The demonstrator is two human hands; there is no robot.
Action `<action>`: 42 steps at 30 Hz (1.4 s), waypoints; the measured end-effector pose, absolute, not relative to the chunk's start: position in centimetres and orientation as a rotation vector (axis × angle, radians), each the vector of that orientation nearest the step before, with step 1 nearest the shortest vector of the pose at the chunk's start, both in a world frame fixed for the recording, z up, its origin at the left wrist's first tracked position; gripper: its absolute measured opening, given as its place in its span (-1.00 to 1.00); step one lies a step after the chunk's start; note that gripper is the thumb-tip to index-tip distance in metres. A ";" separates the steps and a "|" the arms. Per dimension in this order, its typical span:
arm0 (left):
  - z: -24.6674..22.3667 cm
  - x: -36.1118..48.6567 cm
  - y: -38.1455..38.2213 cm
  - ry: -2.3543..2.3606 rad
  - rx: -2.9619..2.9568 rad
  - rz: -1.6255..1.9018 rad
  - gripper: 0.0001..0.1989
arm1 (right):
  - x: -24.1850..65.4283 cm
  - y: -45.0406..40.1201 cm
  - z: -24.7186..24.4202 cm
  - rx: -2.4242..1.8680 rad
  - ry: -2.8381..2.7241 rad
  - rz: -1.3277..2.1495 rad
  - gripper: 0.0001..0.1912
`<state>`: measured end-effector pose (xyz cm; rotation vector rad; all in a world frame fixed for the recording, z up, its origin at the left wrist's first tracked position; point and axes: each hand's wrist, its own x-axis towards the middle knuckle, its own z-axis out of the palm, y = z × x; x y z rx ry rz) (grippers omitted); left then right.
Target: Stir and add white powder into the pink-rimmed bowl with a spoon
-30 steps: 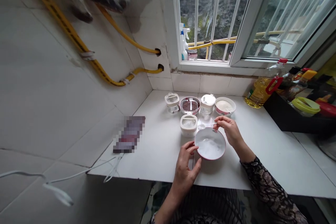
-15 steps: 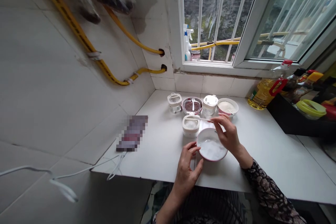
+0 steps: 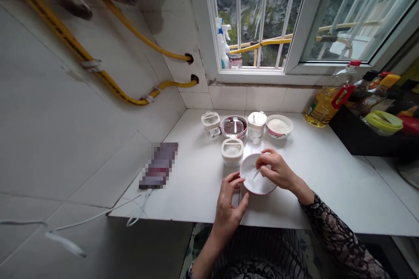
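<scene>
A white bowl (image 3: 262, 186) with a pink rim holds white contents near the counter's front. My right hand (image 3: 273, 169) is closed on a small white spoon (image 3: 255, 175), whose lower end is down in the bowl. At the bowl's left side, my left hand (image 3: 231, 200) touches the rim with its fingers apart. Just behind the bowl stands a white jar (image 3: 232, 152) with its clear lid flipped up; a small white spoon (image 3: 235, 124) shows at the lid.
Along the back are a lidded jar (image 3: 211, 124), a bowl of dark red contents (image 3: 242, 121), another jar (image 3: 257, 125) and a bowl of white grains (image 3: 279, 127). An oil bottle (image 3: 322, 102) and black rack (image 3: 350, 133) stand right. A blurred-out object (image 3: 159, 165) and cable lie left.
My right hand has moved from over the open jar to the bowl, and the spoon now points down into the bowl. The whole view has shifted slightly.
</scene>
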<state>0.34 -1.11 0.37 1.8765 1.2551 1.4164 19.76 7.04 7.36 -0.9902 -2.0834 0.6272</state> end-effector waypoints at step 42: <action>0.1 0.6 -1.0 1.204 1.832 1.454 -0.68 | 18.4 8.2 8.2 -1.039 -1.492 0.814 -0.84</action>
